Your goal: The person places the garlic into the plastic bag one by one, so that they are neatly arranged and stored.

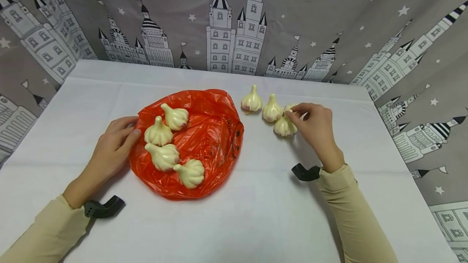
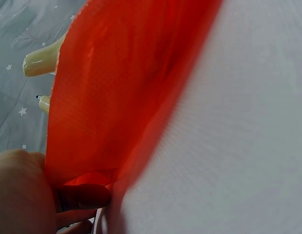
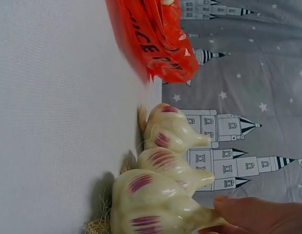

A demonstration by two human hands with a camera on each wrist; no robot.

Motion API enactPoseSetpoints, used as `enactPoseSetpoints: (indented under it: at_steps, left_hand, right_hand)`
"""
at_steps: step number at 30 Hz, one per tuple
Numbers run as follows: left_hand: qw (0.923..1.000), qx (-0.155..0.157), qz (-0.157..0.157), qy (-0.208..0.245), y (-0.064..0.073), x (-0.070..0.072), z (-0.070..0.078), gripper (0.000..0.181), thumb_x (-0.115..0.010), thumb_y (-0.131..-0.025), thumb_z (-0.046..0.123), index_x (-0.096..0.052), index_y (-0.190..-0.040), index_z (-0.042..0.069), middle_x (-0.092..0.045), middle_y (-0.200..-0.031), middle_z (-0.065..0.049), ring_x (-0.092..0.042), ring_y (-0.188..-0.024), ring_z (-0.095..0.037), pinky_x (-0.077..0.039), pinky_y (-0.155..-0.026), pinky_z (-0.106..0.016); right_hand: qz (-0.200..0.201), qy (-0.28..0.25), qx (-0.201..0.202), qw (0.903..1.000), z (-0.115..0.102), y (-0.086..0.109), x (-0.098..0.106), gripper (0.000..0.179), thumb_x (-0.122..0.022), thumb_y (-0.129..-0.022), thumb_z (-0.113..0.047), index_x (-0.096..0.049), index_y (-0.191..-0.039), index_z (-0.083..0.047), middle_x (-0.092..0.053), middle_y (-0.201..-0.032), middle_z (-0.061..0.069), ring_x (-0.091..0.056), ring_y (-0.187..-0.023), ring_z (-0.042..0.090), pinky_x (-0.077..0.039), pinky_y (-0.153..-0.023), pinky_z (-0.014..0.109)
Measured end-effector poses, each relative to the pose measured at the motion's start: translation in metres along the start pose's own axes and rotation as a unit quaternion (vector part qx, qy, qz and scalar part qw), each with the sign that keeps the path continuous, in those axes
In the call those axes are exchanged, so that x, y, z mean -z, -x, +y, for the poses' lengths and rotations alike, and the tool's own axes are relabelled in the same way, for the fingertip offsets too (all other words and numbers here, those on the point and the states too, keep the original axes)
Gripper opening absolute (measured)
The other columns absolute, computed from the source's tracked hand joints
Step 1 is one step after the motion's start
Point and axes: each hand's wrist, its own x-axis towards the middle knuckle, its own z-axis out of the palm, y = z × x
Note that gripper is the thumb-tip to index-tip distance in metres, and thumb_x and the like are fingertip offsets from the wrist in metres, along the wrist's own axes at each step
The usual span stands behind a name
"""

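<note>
A red plastic bag (image 1: 212,133) lies spread open on the white table, its rim rolled down and several garlic bulbs (image 1: 163,157) resting in it. My left hand (image 1: 115,143) grips the bag's left edge, thumb on the inner side; the left wrist view shows the red film (image 2: 111,97) rising beside the fingers. To the right of the bag, my right hand (image 1: 314,127) pinches the stem of a garlic bulb (image 1: 284,127). In the right wrist view this purple-streaked bulb (image 3: 146,202) has its roots close to the tablecloth.
Two garlic bulbs (image 1: 251,100) (image 1: 272,109) stand upright to the left of the pinched one, and another bulb (image 1: 290,107) is partly hidden behind the right hand's fingers. A grey curtain (image 1: 300,11) with printed castles hangs behind the white table (image 1: 234,222).
</note>
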Motion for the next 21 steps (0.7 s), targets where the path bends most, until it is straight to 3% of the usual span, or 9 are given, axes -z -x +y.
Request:
enactPoseSetpoints:
  at_steps: [13, 21]
  left_hand:
    - [1.0, -0.004, 0.002, -0.002, 0.0, 0.0, 0.0, 0.041, -0.048, -0.103, 0.023, -0.065, -0.119, -0.011, -0.049, -0.141, -0.023, -0.038, -0.134, -0.042, -0.029, -0.109, -0.068]
    - [0.9999, -0.015, 0.005, 0.0, -0.002, 0.0, -0.002, 0.038, -0.05, -0.102, 0.021, -0.066, -0.118, -0.01, -0.05, -0.14, -0.023, -0.038, -0.134, -0.041, -0.031, -0.107, -0.069]
  right_hand:
    - [-0.006, -0.011, 0.007, 0.9999, -0.002, 0.0, 0.002, 0.018, -0.08, -0.082, -0.025, -0.078, -0.085, -0.007, -0.07, -0.072, 0.007, -0.057, -0.062, 0.019, -0.039, -0.063, 0.029]
    - [0.007, -0.013, 0.019, 0.9997, -0.009, 0.0, 0.014, 0.017, -0.08, -0.083, -0.028, -0.079, -0.085, -0.012, -0.07, -0.068, 0.004, -0.056, -0.06, 0.015, -0.037, -0.061, 0.026]
